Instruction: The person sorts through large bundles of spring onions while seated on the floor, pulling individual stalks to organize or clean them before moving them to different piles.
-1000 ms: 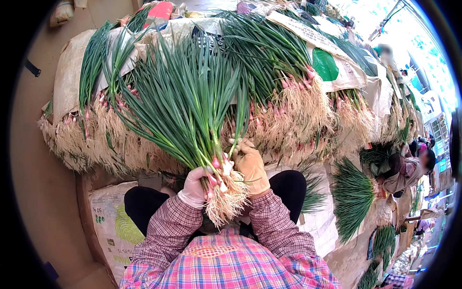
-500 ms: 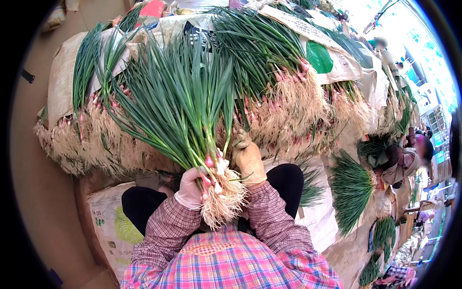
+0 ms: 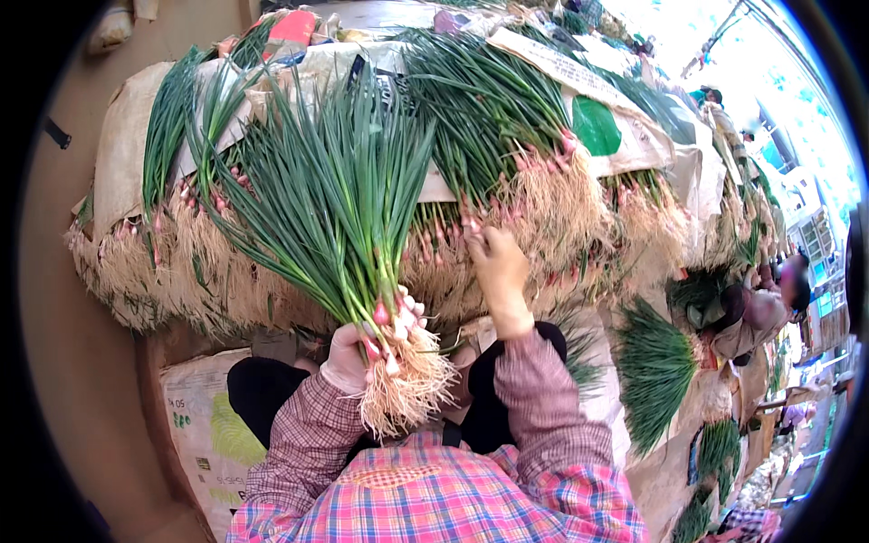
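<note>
In my white-gloved left hand (image 3: 347, 359), closed round the bulb end, is a thick bunch of spring onions (image 3: 358, 199). Its long green leaves fan upward, and its pink and white bulbs and pale roots hang over my lap. My right hand (image 3: 501, 271), in a tan glove, reaches forward to the pile of spring onions (image 3: 552, 195). Its fingers are pinched together at the pink bulbs along the pile's edge, apart from the bunch. The fingertips partly hide what they grip, which looks like a spring onion.
Pale woven sacks (image 3: 127, 154) lie over parts of the long pile. A fanned bunch of spring onions (image 3: 656, 371) lies on the ground to the right, beside another person (image 3: 760, 312) crouching. A printed sack (image 3: 204, 416) is spread at my left knee.
My right hand has left the held bunch and moved forward and right to the pile. The bunch in my left hand has shifted slightly down and left.
</note>
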A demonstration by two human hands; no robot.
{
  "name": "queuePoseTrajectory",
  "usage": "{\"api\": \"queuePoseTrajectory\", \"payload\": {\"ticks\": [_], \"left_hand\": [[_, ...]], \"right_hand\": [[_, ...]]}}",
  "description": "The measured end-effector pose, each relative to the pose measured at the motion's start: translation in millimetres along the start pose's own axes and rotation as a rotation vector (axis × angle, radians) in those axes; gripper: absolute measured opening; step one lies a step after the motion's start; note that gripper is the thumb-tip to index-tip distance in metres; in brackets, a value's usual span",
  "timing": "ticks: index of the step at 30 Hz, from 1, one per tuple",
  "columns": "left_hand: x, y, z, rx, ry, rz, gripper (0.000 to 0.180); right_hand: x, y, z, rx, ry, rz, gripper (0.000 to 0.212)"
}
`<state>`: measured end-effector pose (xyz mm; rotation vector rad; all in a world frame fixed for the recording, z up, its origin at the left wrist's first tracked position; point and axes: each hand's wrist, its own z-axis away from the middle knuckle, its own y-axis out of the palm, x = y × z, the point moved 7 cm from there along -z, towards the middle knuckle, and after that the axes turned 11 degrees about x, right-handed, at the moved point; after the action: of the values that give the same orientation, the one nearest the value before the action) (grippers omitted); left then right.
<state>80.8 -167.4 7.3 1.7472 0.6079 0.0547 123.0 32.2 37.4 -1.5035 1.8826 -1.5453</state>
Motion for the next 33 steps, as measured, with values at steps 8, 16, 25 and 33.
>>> {"api": "queuePoseTrajectory", "payload": {"ticks": [8, 16, 25, 33], "left_hand": [[1.9, -26.2, 8.7, -0.187, -0.072, 0.007, 0.060], [0.5, -19.3, 7.2, -0.190, -0.057, 0.009, 0.053], [2.9, -25.9, 7.1, -0.169, -0.086, -0.025, 0.063], [3.8, -12.5, 3.3, -0.125, -0.094, 0.024, 0.061]], "right_hand": [[79.6, -2.6, 81.6, 0.453, -0.403, -0.168, 0.019], [42.0, 62.9, 36.5, 0.798, 0.445, -1.474, 0.040], [18.0, 36.6, 42.0, 0.102, 0.122, -0.706, 0.041], [55.7, 87.4, 26.8, 0.564, 0.447, -1.852, 0.018]]}}
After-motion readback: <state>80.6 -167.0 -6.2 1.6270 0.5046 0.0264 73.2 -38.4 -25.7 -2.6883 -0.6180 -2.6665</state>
